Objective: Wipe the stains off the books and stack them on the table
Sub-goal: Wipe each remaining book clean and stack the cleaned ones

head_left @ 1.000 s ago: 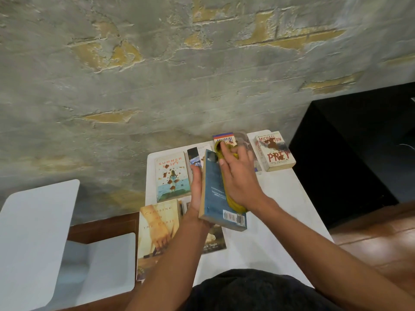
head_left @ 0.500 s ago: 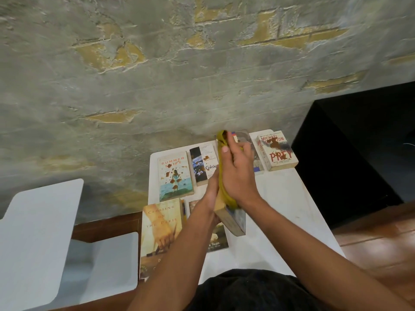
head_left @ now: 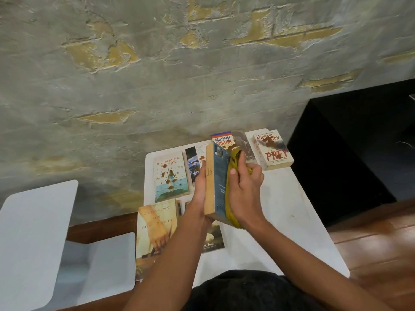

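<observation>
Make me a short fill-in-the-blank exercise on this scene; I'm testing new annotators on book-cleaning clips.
1. The right hand presses a ____-coloured cloth against the held book.
2. The left hand holds that book off the ____.
3. The stained book at the far right corner shows the title ____.
4. The book nearest the left front edge is titled Crossing on the ____.

Missing words: yellow; table; Prey; Paris
</observation>
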{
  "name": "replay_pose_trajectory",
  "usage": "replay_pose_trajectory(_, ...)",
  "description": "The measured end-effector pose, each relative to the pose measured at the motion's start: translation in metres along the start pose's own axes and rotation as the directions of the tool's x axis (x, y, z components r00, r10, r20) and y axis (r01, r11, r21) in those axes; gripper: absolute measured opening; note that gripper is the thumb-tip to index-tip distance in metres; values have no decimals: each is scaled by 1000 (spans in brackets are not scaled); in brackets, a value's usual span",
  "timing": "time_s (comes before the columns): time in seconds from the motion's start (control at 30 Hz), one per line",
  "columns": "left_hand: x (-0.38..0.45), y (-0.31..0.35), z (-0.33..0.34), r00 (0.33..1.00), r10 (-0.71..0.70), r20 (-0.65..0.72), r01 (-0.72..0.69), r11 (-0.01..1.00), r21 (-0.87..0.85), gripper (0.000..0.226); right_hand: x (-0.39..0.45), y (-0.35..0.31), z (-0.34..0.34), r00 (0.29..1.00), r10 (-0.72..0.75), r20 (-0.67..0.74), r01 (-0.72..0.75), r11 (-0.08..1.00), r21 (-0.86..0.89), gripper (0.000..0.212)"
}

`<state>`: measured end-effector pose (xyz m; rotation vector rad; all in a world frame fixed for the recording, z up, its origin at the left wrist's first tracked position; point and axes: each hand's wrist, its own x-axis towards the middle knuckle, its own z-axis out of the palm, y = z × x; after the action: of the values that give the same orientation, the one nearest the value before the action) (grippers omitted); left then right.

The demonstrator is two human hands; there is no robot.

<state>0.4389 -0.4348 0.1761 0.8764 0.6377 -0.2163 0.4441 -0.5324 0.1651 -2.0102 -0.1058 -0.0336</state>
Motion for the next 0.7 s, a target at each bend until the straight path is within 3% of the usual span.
replay_pose_trajectory(0.1,-5,-5,7,1000,-17,18,18,1000,-20,49,5,-10,1,996,-87,-3,87,996,9,55)
replay_pose_trajectory(0.2,-14,-4,14,993,-103,57,105,994,-31,59,33,-13,-1,990,-137,-32,136,990,-26,57)
replay_pose_trajectory(0.33,-21,-3,13,967,-231,110,233,972,-10,72,68,1,-15,994,-36,-99,33,999,-38,52)
replay_pose_trajectory(0.47,-21,4,20,989,-131,65,131,991,13,60,64,10,-22,991,39,-125,-46,997,-58,52)
replay_pose_trajectory(0.6,-2,6,28,1000,9,-2,-9,999,44,61,22,0,-7,999,38,-12,-37,999,30,52)
replay_pose_trajectory(0.7,0,-3,25,1000,-5,29,7,998,-61,58,1,-14,-5,1000,30,1,-30,994,101,51)
